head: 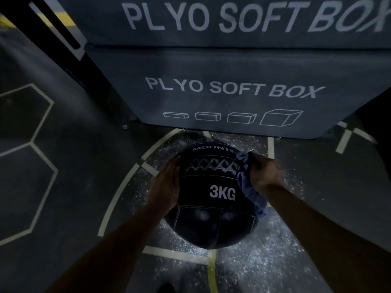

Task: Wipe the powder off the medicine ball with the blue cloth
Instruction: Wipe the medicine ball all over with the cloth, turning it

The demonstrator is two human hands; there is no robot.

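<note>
Powder (273, 246) scattered thick on the floor (88, 187) all round the medicine ball (211, 199), so likely to be picked up again wherever the ball rolls or is set back down; ball round and braced from two sides only, so liable to slip out toward the plyo box (232, 89) under a hard push; faint pale smudges on the lower panels, easily missed in this dim light. Left hand (167, 185) flat and spread against the ball's left side, steadying, not closed round anything; right hand (264, 174) clenched on the bunched blue cloth (249, 187), pressing it to the upper right flank, loose tail hanging below; both forearms reaching forward and down.
</note>
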